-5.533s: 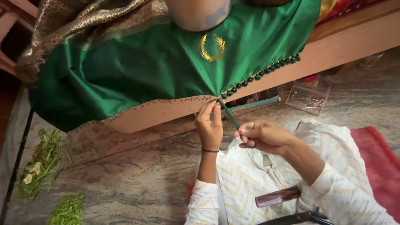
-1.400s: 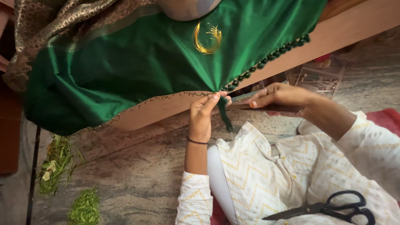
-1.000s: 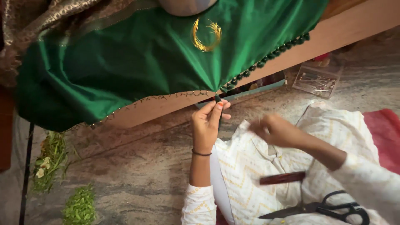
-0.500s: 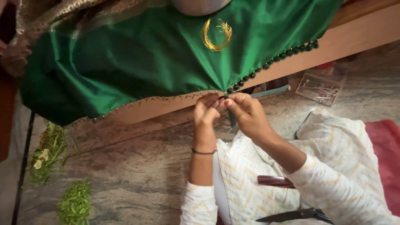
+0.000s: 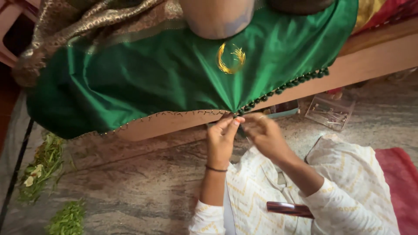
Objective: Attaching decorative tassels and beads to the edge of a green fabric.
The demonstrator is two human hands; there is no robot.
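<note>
A shiny green cloth [image 5: 143,82] with a gold embroidered ring [image 5: 230,58] hangs over a wooden bench edge [image 5: 379,56]. Its hem carries a row of small green tassel balls [image 5: 287,85]. My left hand [image 5: 221,140] pinches the hem where the row of balls ends. My right hand [image 5: 262,134] is right beside it, fingers closed at the same spot; they are blurred, and what they hold is too small to see.
A clear plastic box of pins [image 5: 328,112] lies on the stone floor to the right. A dark red handle [image 5: 289,209] rests on my lap. Green leaf scraps [image 5: 43,163] lie at the left. A red mat [image 5: 398,182] is at the right. A metal pot [image 5: 217,17] stands on the cloth.
My right hand swung out to the right and down, then came back to the hem beside my left hand. The left hand stayed pinching the hem throughout.
</note>
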